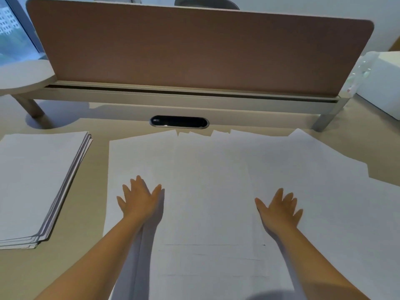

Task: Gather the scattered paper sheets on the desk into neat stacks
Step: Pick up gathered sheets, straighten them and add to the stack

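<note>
Several white paper sheets (212,180) lie overlapped and fanned across the middle and right of the beige desk (91,191). A loosely squared stack of white sheets (32,182) sits at the left. My left hand (139,199) is spread flat, fingers straight, over the left part of the scattered sheets. My right hand (279,210) is spread the same way over the right part. Neither hand holds anything. Whether the palms touch the paper is not clear.
A brown divider panel (194,50) on a raised grey rail closes off the back of the desk. A black cable grommet (179,121) sits just beyond the sheets. A white box (381,83) stands at the far right, a round side table (23,76) at the far left.
</note>
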